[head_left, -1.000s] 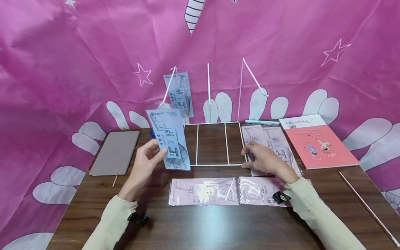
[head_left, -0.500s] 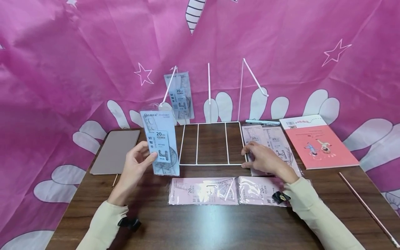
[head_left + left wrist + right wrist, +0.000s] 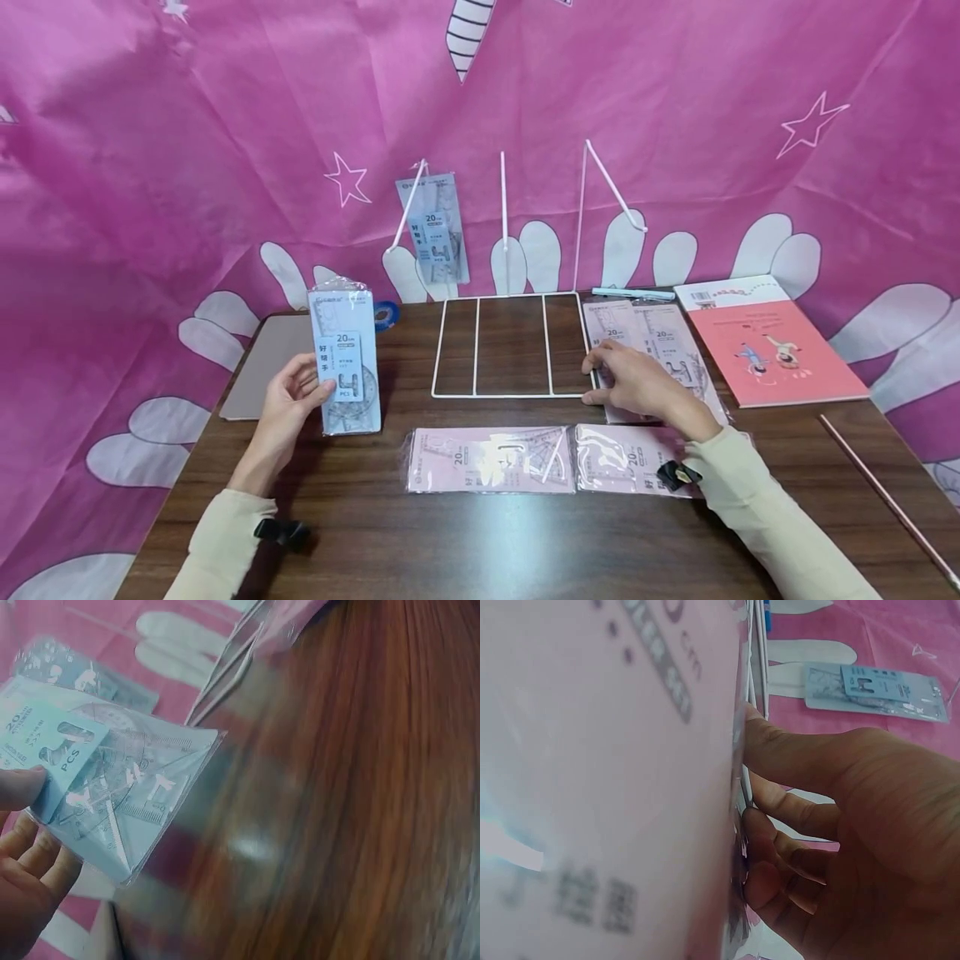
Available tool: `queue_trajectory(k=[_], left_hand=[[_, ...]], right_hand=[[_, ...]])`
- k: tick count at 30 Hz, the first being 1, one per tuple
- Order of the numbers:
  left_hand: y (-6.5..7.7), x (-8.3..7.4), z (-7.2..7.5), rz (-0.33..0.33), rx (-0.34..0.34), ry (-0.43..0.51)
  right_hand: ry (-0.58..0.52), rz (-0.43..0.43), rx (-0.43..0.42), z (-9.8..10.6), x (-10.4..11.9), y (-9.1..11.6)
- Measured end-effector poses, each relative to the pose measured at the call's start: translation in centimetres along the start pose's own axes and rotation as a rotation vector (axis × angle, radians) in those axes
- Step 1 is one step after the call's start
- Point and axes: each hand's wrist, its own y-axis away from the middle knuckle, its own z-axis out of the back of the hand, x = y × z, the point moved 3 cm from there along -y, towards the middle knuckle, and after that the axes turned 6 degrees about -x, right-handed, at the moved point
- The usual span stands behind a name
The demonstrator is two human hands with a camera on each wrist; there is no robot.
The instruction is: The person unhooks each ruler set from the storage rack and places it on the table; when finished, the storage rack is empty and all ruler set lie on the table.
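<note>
My left hand [image 3: 281, 408] pinches a clear packet of a blue ruler set [image 3: 345, 362] by its left edge, upright above the table. In the left wrist view, the thumb lies on the packet's label [image 3: 75, 742], with fingers behind. A white wire display rack [image 3: 513, 396] stands at the table's back, its hooks angled forward. Far back on the left hook hangs another blue ruler set [image 3: 435, 229]. My right hand [image 3: 637, 383] grips the front right corner of the rack's base, above pink ruler sets [image 3: 667, 333]. In the right wrist view, a pink packet hides part of the fingers [image 3: 802, 814].
Two more pink ruler sets [image 3: 491, 458] lie in a row before the rack. A grey notebook [image 3: 258, 367] and blue tape roll [image 3: 386, 315] are on the left. On the right are a light blue pen [image 3: 633, 294], red book [image 3: 772, 342] and rose-coloured rod [image 3: 885, 496].
My left hand has carried the blue ruler set left and down, away from the left hook's tip, uncovering the tape roll. The right hand has stayed at the rack's corner.
</note>
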Motion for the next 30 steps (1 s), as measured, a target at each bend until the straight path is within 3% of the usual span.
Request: queue_trajectory(k=[15, 23, 30], left_hand=[[-0.1, 1.5, 2.7, 0.042, 0.06, -0.008], [-0.6, 2.2, 3.2, 0.024, 0.064, -0.144], [-1.1, 2.7, 3.2, 0.047, 0.052, -0.217]], right_hand=[[0.0, 0.012, 0.003, -0.2, -0.1, -0.1], [-0.01, 0.005, 0.003, 0.0, -0.2, -0.2], [-0.009, -0.004, 0.006, -0.1, -0.4, 0.0]])
